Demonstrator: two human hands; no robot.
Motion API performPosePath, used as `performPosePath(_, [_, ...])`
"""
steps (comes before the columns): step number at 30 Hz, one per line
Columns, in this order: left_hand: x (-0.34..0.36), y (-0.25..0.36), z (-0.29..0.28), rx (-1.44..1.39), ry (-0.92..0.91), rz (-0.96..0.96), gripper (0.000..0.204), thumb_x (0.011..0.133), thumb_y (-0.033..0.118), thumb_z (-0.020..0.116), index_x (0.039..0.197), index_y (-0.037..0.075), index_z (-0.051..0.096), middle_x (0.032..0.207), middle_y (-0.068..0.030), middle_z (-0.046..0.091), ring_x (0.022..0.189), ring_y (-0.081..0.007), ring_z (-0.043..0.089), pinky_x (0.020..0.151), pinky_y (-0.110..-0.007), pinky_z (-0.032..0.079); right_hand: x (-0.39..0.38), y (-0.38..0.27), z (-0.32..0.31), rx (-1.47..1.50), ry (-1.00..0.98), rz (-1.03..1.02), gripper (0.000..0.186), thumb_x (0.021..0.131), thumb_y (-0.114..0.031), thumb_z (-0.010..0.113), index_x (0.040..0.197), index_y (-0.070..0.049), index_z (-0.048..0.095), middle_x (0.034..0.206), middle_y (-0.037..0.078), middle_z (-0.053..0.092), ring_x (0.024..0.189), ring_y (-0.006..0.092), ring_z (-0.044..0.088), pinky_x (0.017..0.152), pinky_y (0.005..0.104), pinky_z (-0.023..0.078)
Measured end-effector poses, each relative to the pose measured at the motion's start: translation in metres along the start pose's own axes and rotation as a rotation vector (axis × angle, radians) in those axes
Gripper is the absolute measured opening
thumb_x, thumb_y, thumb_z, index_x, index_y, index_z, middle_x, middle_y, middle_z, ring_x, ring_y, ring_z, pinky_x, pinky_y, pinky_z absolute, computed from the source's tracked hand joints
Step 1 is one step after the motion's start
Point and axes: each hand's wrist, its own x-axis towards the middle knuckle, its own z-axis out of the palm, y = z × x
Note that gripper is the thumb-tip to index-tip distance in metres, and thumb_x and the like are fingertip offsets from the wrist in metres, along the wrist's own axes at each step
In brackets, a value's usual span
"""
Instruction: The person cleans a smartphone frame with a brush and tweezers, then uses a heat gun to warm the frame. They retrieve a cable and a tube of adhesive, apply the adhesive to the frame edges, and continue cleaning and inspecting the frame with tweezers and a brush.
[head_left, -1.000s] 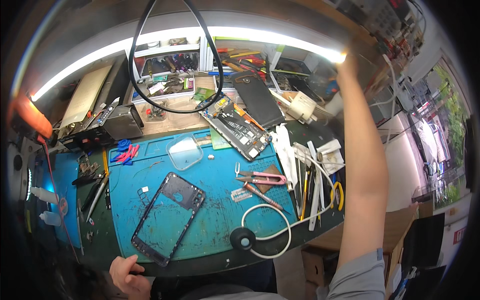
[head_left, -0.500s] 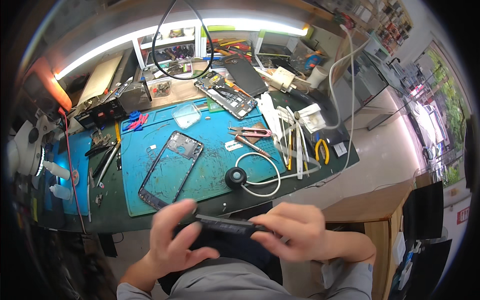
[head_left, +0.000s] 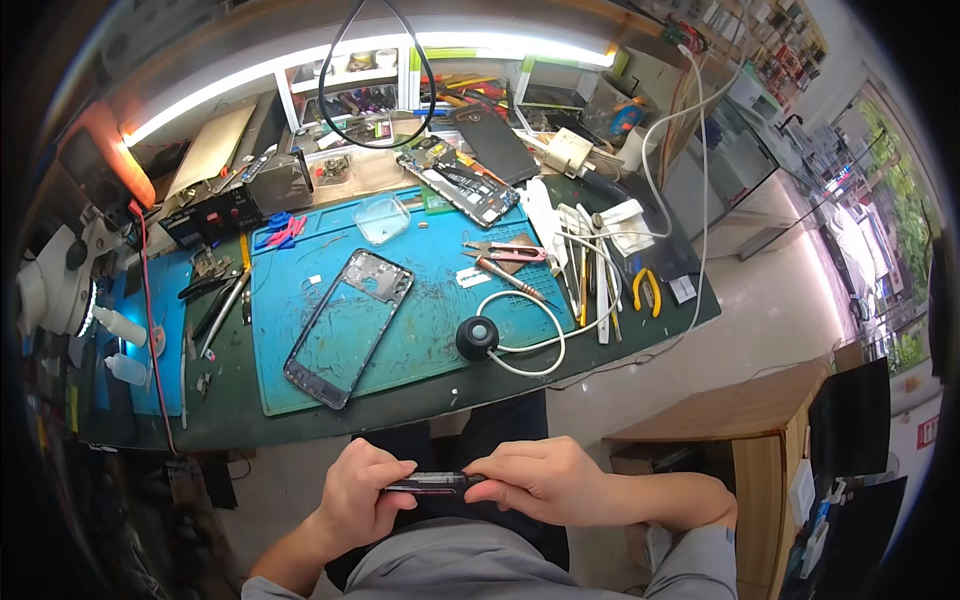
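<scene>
In the head view, both hands meet at the near side of the desk [head_left: 225, 400], in front of the person's waist. The left hand [head_left: 362, 492] is bent nearly closed, pinching the left end of a slim black object [head_left: 434, 484] between thumb and fingers. The right hand [head_left: 535, 482] grips the opposite end the same way, its fingers curled in. The object lies almost level between them, clear of the desk edge; it is seen nearly edge-on and small, so it is perhaps a phone, though I cannot be sure.

Beyond the hands, a blue mat [head_left: 440, 335] carries an empty-centred dark phone frame [head_left: 376, 272] (tilted, its solid plate at the far end). To its right sits a round black device [head_left: 478, 338] with a looping white cable [head_left: 563, 335]. Farther back are pink-handled snips [head_left: 520, 253], a clear plastic box [head_left: 383, 220] and an opened phone [head_left: 462, 187] with its inner parts showing. Yellow-handled pliers [head_left: 647, 292] lie at the right.
</scene>
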Motion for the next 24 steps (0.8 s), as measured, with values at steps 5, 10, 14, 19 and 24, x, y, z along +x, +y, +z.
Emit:
performPosePath(5, [-0.013,0.004,0.010,-0.234,0.055,-0.306,0.026,0.099,0.020,0.070,0.114,0.000,0.062,0.090,-0.0123,0.065,0.074,-0.0275,0.060,0.067,-0.037,0.048,0.006,0.013,0.016,-0.254,0.211,-0.242,0.031,0.088,-0.013,0.083,0.114,-0.001,0.072,0.091,0.010,0.072,0.072,0.0220,0.070,0.058,0.0301,0.055])
performPosePath(10, [-0.021,0.009,0.010,-0.244,0.080,-0.355,0.028,0.101,0.022,0.070,0.113,-0.002,0.061,0.091,-0.0134,0.064,0.075,-0.0258,0.060,0.068,-0.035,0.049,0.002,0.006,0.020,-0.035,0.091,0.051,0.032,0.083,-0.007,0.085,0.112,-0.001,0.074,0.101,0.013,0.075,0.083,0.0243,0.074,0.070,0.0313,0.060])
performPosePath(14, [-0.029,0.019,0.004,-0.750,0.177,-0.662,0.027,0.104,0.024,0.067,0.114,0.001,0.058,0.086,-0.0074,0.060,0.069,-0.0149,0.054,0.063,-0.028,0.044,0.012,0.000,0.015,-0.178,0.174,-0.265,0.030,0.083,-0.003,0.083,0.111,0.000,0.072,0.100,0.012,0.073,0.082,0.0243,0.073,0.068,0.0316,0.061])
performPosePath(19, [-0.029,0.009,-0.008,-1.332,0.305,-0.773,0.034,0.105,0.031,0.066,0.116,0.001,0.055,0.081,-0.0016,0.056,0.064,-0.0071,0.042,0.058,-0.024,0.037,0.032,-0.004,-0.006,-0.299,0.267,-0.392,0.027,0.081,0.004,0.081,0.107,0.000,0.073,0.105,0.015,0.073,0.090,0.0284,0.074,0.076,0.0353,0.063])
performPosePath(24, [-0.035,0.006,-0.017,-1.106,0.377,-0.695,0.045,0.102,0.040,0.068,0.119,0.001,0.055,0.081,-0.0030,0.058,0.069,-0.0117,0.056,0.062,-0.025,0.045,0.124,0.035,-0.053,-0.417,0.447,-0.162,0.024,0.087,0.001,0.075,0.111,-0.001,0.073,0.102,0.015,0.073,0.087,0.0290,0.074,0.077,0.0362,0.059])
